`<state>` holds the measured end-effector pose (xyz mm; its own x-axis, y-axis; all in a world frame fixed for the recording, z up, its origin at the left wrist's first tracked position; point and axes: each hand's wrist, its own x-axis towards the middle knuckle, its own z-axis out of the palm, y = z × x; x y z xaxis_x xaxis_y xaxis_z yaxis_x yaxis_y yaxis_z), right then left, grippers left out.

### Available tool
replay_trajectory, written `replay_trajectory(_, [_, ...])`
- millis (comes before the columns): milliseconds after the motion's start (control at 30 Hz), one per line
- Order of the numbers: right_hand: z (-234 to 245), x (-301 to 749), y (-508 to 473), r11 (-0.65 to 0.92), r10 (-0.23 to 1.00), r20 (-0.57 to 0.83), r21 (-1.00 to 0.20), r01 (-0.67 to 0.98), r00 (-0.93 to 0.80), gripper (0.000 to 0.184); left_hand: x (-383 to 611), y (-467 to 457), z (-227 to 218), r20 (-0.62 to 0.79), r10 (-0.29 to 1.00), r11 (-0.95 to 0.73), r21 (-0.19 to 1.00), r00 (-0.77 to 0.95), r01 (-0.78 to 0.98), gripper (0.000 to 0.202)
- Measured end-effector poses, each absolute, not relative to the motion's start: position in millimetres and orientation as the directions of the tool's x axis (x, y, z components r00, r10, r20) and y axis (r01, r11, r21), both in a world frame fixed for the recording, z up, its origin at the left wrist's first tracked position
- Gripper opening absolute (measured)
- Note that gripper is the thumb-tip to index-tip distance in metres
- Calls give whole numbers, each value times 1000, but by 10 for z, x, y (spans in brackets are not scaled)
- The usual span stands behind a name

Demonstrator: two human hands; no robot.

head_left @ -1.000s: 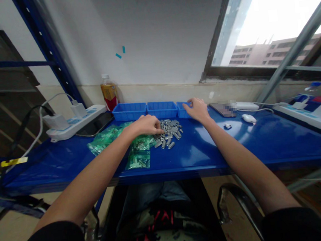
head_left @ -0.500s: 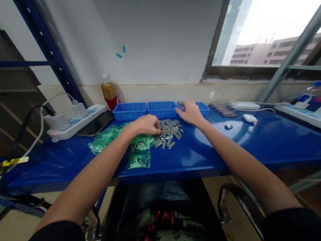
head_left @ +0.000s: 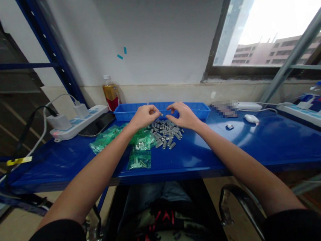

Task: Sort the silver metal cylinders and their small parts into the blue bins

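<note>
A pile of small grey metal parts (head_left: 166, 134) lies on the blue table (head_left: 237, 147). Just above its far edge my left hand (head_left: 144, 116) and my right hand (head_left: 182, 115) meet, fingers curled and pinched toward each other. A tiny part seems to sit between the fingertips, too small to name. Green plastic bags (head_left: 136, 143) holding more parts lie under and left of my left wrist. A row of blue trays (head_left: 199, 111) stands right behind both hands.
A bottle with a red label (head_left: 111, 97) stands at the wall. A white power strip with chargers (head_left: 75, 121) and a dark phone (head_left: 97, 124) lie at the left. A white mouse (head_left: 250, 118), another power strip (head_left: 310, 115) and a window are at the right.
My right hand left the right tray and came left to the pile. My left hand rose from the pile's edge, and the two now meet above it.
</note>
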<state>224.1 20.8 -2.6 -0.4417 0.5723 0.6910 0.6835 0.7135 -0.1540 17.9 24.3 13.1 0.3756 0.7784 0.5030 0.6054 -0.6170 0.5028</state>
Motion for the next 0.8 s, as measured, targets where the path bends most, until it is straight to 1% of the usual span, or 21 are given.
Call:
replay_trajectory(67, [-5, 2134, 119, 720, 558, 696, -135, 681, -452, 23, 179, 276, 115, 508, 797, -597, 576, 328, 559, 24])
replay_trajectory(167, [0, 2033, 47, 697, 568, 713, -151, 701, -411, 19, 185, 317, 87, 494, 805, -593, 656, 329, 466, 24])
replay_trajectory(267, [-5, 2018, 39, 700, 562, 730, -169, 693, -389, 14, 199, 323, 72, 476, 804, -593, 695, 357, 408, 22])
replay_trajectory(400, [-17, 2027, 44, 716, 550, 732, -166, 678, -402, 12, 212, 300, 68, 454, 807, -581, 723, 378, 373, 20])
replay_trajectory(533, [-43, 1998, 54, 697, 578, 731, -209, 686, -364, 11, 219, 292, 59, 471, 802, -592, 714, 369, 375, 19])
replay_trajectory(667, [-59, 1986, 97, 682, 625, 717, -309, 663, -309, 11, 222, 275, 58, 491, 784, -615, 693, 379, 376, 19])
replay_trajectory(733, [-59, 1993, 121, 674, 648, 712, -371, 639, -270, 12, 218, 250, 64, 539, 742, -669, 631, 398, 393, 19])
replay_trajectory(800, [-55, 2001, 138, 666, 670, 706, -433, 607, -231, 13, 209, 226, 68, 604, 667, -744, 509, 437, 432, 25])
